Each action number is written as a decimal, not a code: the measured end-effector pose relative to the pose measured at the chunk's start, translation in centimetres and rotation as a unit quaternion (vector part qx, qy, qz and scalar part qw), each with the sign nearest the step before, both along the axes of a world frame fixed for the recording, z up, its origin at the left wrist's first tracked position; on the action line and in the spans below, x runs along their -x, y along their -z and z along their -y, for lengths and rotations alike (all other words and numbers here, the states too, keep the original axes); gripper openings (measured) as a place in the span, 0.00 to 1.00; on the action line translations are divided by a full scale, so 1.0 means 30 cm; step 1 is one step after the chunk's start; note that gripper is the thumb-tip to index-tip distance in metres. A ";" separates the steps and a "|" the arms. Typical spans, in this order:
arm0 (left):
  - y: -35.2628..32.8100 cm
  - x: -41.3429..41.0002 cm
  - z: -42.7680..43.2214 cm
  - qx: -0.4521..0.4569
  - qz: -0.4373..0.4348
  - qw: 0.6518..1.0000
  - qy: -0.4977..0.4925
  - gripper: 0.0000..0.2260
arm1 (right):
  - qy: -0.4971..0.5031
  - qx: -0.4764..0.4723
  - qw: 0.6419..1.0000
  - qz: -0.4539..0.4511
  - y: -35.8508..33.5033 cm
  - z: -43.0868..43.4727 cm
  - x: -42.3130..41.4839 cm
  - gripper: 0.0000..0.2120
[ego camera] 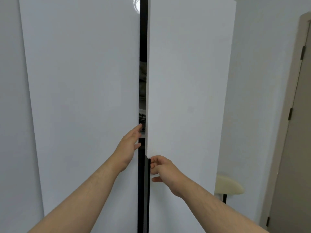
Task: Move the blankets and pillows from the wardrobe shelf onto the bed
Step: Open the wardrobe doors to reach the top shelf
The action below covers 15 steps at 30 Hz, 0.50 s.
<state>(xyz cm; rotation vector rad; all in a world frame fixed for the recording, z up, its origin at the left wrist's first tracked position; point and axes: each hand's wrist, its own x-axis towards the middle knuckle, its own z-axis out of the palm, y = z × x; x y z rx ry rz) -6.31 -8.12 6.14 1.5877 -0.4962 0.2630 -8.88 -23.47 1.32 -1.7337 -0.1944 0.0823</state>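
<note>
— Where are the hands?

— Both are up at the seam between two tall white doors. The left hand (130,142) lies against the inner edge of the left wardrobe door (84,98), fingers straight and relaxed, gripping nothing. Its fingertips reach just past that edge into the gap.

— And the other?

— The right hand (162,168) sits lower. Its fingers are curled round the black handle strip (149,185) that runs down the inner edge of the right wardrobe door (185,81), and the thumb points toward the strip below them.

— Are the doors open?

— Only a narrow, dark slit shows between them. The right door's edge stands slightly forward of the left one.

— Can you see the blankets?

— Partly. Through the slit, above the left hand, there is greyish folded bedding (142,76) inside the wardrobe. Under it is a sliver of black-and-white patterned fabric (142,117). I cannot tell blanket from pillow in so thin a view.

— Anything else around?

— A cream padded stool (229,184) on a dark leg stands past the right door. A beige room door (292,148) fills the far right.
</note>
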 end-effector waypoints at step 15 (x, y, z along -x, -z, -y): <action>-0.029 0.373 0.246 0.062 -0.029 0.995 0.077 0.21 | -0.002 0.020 1.000 0.016 -0.006 0.274 0.384 0.15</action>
